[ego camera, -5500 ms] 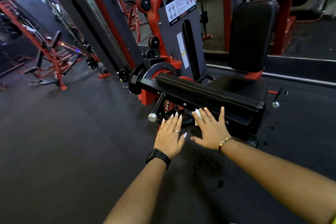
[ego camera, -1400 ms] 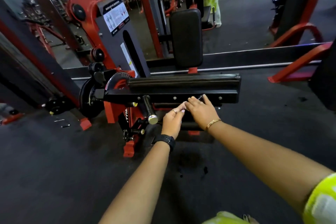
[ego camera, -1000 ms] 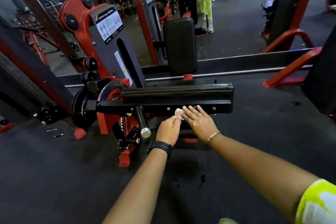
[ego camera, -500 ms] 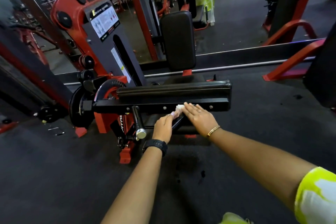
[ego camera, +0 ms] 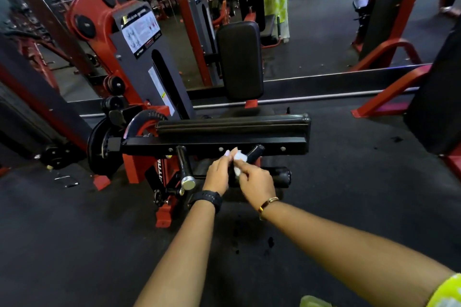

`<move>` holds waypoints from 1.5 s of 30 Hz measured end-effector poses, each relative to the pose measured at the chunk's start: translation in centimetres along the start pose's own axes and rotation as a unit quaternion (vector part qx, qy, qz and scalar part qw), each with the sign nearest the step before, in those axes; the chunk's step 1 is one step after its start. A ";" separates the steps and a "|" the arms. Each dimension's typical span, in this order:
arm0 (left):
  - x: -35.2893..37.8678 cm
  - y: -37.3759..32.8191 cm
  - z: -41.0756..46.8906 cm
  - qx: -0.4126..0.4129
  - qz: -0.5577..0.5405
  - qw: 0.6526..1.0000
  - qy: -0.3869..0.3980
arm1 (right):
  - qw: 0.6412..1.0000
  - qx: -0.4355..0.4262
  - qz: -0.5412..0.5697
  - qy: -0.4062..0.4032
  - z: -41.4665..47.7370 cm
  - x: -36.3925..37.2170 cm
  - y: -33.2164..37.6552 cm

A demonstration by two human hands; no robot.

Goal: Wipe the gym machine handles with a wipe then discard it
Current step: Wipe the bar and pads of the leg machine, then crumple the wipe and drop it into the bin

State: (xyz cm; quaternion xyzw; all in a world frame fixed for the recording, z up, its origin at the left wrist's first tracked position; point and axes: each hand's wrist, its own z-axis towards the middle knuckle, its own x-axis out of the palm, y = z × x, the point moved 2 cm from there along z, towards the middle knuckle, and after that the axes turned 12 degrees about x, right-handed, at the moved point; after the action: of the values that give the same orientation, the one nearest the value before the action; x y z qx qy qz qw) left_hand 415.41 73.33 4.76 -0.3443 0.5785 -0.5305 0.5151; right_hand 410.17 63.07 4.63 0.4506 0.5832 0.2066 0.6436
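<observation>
Where the two hands meet just below the machine's black crossbar [ego camera: 219, 143], a crumpled white wipe [ego camera: 239, 157] sits between them. It is bunched against the near end of a short black handle [ego camera: 255, 151] that slants up and away from the right hand's fingertips. The left hand [ego camera: 217, 175] has its fingers curled, and its pale-nailed tips grip the wipe from its own side. The right hand [ego camera: 257, 182] pinches the lower part of the wipe between curled fingers and thumb. Just outside the left hand, a second handle [ego camera: 184, 167] with a chrome end cap points toward the person. A black watch [ego camera: 207, 200] circles the left wrist and a gold bracelet [ego camera: 268, 203] the right. Beyond the hands lies a long black pad [ego camera: 232, 123], and under both forearms is dark floor [ego camera: 74, 244].
</observation>
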 end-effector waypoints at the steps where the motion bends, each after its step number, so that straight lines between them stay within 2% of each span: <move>1: 0.0 -0.1 0.1 -0.001 -0.004 1.000 -0.006 | 0.998 0.021 0.059 0.006 0.4 -0.8 0.4; 5: 0.4 -1.6 0.9 0.037 -0.015 0.999 -0.017 | 0.959 0.103 0.253 0.078 3.0 -3.9 0.7; 11: 4.1 -4.8 2.3 0.078 0.021 0.997 -0.014 | 0.924 0.144 0.321 0.152 4.9 -9.1 -0.3; 16: 8.5 -6.9 4.0 0.124 0.038 0.992 0.004 | 0.909 0.152 0.368 0.126 7.0 -13.8 -2.1; 20: 13.1 -9.1 5.1 0.124 -0.005 0.989 0.075 | 0.897 0.136 0.406 0.114 8.0 -17.9 -4.0; 25: 18.7 -10.2 6.0 0.072 -0.074 0.986 0.133 | 0.893 0.106 0.436 0.037 7.5 -22.3 -6.0; 30: 22.0 -11.2 6.3 0.065 -0.112 0.984 0.126 | 0.892 0.105 0.439 -0.017 5.3 -24.6 -8.0; 34: 23.9 -11.6 5.6 0.066 -0.091 0.973 0.199 | 0.882 0.125 0.447 -0.084 1.9 -24.9 -9.0; 38: 25.0 -11.8 2.0 0.067 -0.120 0.950 0.279 | 0.867 0.139 0.443 -0.180 -3.0 -24.8 -10.0; 41: 26.0 -11.1 -2.2 0.046 -0.146 0.919 0.362 | 0.843 0.162 0.421 -0.292 -7.9 -23.9 -11.4; 45: 27.6 -10.9 -8.8 0.027 -0.156 0.877 0.454 | 0.787 0.198 0.406 -0.421 -15.3 -22.8 -12.9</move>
State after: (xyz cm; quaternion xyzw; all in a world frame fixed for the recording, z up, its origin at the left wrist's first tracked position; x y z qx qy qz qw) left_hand 398.93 47.39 8.10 -0.1371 0.6729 -0.7177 0.1155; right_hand 387.12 43.68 8.19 0.8058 0.0459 0.1190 0.5783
